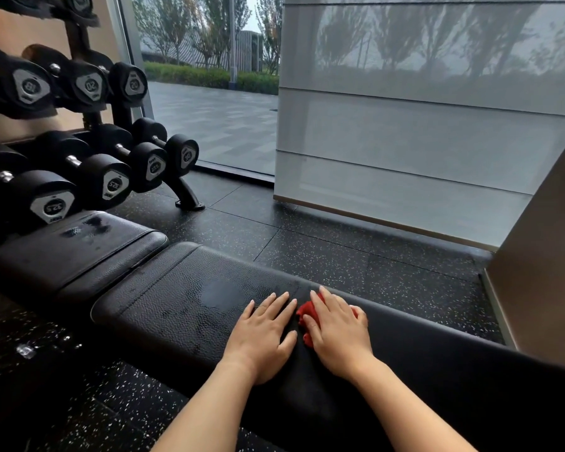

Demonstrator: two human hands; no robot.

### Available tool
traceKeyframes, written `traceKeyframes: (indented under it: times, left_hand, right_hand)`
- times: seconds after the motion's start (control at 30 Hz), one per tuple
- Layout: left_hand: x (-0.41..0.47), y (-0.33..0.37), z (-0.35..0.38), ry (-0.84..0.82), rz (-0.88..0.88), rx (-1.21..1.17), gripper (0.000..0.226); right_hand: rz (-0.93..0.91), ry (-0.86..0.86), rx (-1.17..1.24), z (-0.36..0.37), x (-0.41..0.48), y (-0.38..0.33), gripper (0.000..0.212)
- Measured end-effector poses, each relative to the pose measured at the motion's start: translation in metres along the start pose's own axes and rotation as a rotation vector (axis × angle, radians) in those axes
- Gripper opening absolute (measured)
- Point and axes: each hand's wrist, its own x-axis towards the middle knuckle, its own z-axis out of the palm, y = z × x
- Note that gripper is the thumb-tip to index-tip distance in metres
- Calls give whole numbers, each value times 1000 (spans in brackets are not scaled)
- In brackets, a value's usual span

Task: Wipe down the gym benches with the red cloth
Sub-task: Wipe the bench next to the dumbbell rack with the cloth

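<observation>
Pressing on the long black desk (183, 298), which runs leftward toward the dumbbell rack (188, 194), you rest your left grip (261, 334) flat and empty while your right grip (336, 331), just beside it, pins the bunched red cloth (304, 312) under near-straight fingers.

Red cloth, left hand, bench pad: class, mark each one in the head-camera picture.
red cloth (304, 312): head view, exposed bunched edge.
left hand (261, 334): head view, back of the hand.
bench pad (177, 298): head view, bare textured top.
</observation>
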Motion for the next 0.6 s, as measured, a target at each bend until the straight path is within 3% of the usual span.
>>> traceKeyframes:
  times: [0.17,0.6]
  left_hand:
    - [2,-2,1,-2,4,7,61]
    - [0,-1,0,5,-13,39,64]
  right_hand:
    - [6,4,-10,-2,21,0,56]
    - [-52,9,15,0,22,3,55]
